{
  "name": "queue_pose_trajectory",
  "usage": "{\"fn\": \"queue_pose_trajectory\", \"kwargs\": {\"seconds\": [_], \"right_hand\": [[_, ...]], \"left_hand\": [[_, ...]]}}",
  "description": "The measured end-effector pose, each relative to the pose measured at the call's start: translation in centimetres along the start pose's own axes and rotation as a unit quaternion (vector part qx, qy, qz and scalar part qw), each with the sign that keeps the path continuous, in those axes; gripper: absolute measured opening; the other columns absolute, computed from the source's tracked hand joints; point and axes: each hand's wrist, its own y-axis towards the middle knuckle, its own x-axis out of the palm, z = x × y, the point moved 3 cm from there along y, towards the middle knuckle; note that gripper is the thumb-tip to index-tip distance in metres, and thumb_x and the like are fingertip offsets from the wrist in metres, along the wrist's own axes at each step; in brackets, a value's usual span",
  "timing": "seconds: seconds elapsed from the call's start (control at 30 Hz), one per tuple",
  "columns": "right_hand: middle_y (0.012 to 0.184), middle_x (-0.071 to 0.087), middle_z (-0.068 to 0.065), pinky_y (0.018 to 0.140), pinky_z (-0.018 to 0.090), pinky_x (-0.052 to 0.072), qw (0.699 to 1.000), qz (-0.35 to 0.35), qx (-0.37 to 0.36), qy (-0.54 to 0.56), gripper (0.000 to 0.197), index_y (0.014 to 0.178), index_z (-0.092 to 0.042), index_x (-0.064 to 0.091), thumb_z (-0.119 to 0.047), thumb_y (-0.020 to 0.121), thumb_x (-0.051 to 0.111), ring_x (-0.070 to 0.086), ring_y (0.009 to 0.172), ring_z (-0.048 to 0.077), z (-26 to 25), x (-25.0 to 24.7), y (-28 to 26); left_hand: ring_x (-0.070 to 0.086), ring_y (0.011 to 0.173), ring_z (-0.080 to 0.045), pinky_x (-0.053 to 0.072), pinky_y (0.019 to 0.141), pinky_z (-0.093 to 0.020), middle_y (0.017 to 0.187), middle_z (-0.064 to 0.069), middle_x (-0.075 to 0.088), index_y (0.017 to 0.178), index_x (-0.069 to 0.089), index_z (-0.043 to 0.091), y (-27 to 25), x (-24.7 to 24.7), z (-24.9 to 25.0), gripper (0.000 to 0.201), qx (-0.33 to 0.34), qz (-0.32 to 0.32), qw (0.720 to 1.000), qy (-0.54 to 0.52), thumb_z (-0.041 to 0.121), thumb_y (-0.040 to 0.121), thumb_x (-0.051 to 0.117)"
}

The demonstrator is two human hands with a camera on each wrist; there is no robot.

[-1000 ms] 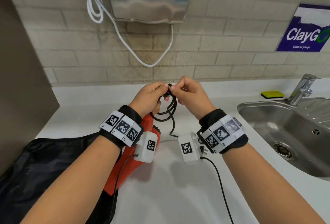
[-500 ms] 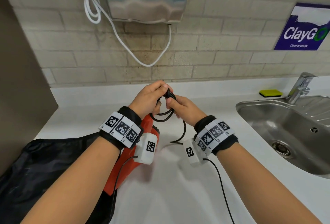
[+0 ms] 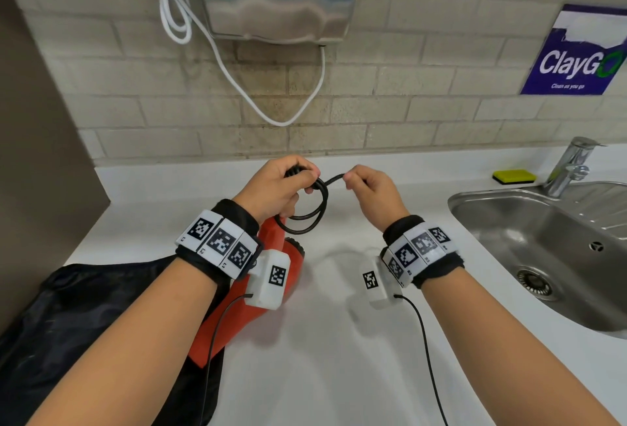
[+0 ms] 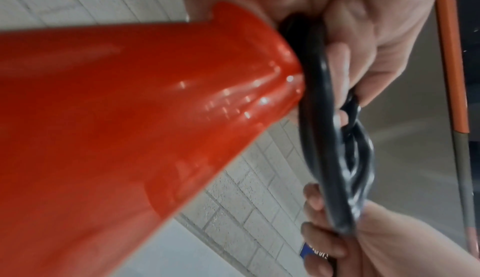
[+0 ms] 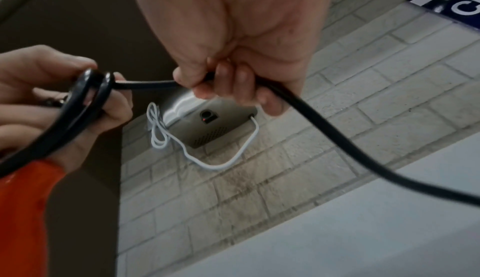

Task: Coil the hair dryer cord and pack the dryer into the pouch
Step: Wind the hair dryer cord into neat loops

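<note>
While the left hand [image 3: 274, 188] clamps its grip on the black cord's [image 3: 310, 212] coiled loops above the white worktop [image 3: 322, 357], the right hand [image 3: 371, 193] pinches the cord's free run. Below, the orange hair dryer [image 3: 237, 307] lies partly on the black pouch [image 3: 84, 324].

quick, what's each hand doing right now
Left hand: closed on the cord coils, at the dryer handle.
Right hand: closed, pinching the cord's free run.
</note>
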Motion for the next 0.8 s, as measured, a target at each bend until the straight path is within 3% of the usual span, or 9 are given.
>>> {"fn": "queue_pose_trajectory", "kwargs": {"seconds": [0.17,0.3,0.4,0.5,0.7,0.8], "right_hand": [[0.051,0.035,-0.006,0.047,0.011,0.032,0.997,0.065,-0.043,0.017,0.026,0.066,-0.012,0.05,-0.011,0.091,0.05,0.039,0.042,-0.003,-2.0,-1.1,0.8],[0.051,0.035,-0.006,0.046,0.01,0.031,0.994,0.082,-0.067,0.031,0.033,0.061,-0.023,0.047,-0.012,0.091,0.05,0.038,0.042,-0.002,-3.4,-1.5,0.8],[0.051,0.036,-0.007,0.046,0.01,0.032,0.993,0.084,-0.068,0.037,0.032,0.063,-0.024,0.047,-0.012,0.092,0.05,0.038,0.042,-0.003,-3.9,-1.5,0.7],[0.052,0.038,-0.007,0.048,0.01,0.035,0.993,0.082,-0.069,0.039,0.023,0.069,-0.015,0.051,-0.011,0.092,0.05,0.039,0.043,-0.003,-4.2,-1.4,0.6],[0.059,0.043,-0.001,0.053,0.014,0.032,0.994,0.069,-0.045,0.073,0.024,0.067,-0.018,0.052,-0.015,0.091,0.052,0.036,0.051,0.001,-2.7,-1.7,0.7],[0.07,0.052,-0.001,0.065,0.019,0.038,0.999,0.013,0.014,0.035,0.015,0.075,-0.016,0.057,-0.015,0.09,0.053,0.044,0.062,0.007,0.3,-1.6,0.1]], "left_hand": [[0.029,0.028,-0.007,0.027,0.034,-0.015,0.06,-0.001,0.048,0.088,0.061,0.019,0.3,0.3,-0.1,0.021,-0.002,-0.028,0.998,0.049,0.002,0.089,0.048],[0.028,0.032,-0.01,0.027,0.035,-0.017,0.047,0.008,0.049,0.095,0.067,0.017,0.2,0.7,0.0,0.025,-0.012,-0.043,0.995,0.084,0.002,0.085,0.049],[0.028,0.031,-0.009,0.026,0.036,-0.018,0.051,0.005,0.049,0.089,0.069,0.015,-0.1,1.2,0.3,0.018,-0.01,-0.056,0.995,0.08,0.011,0.088,0.051],[0.028,0.032,-0.008,0.025,0.036,-0.018,0.05,0.006,0.048,0.084,0.07,0.018,-0.2,1.6,0.5,0.016,-0.011,-0.063,0.994,0.084,0.024,0.089,0.055],[0.027,0.028,-0.007,0.025,0.033,-0.016,0.066,0.003,0.061,0.088,0.062,0.013,0.1,0.8,0.6,0.012,-0.022,-0.025,0.998,0.044,0.014,0.091,0.051],[0.027,0.027,-0.005,0.026,0.034,-0.018,0.043,0.012,0.053,0.092,0.061,0.016,-0.1,0.3,0.4,0.01,-0.016,-0.012,0.999,0.035,0.012,0.091,0.052]]}}
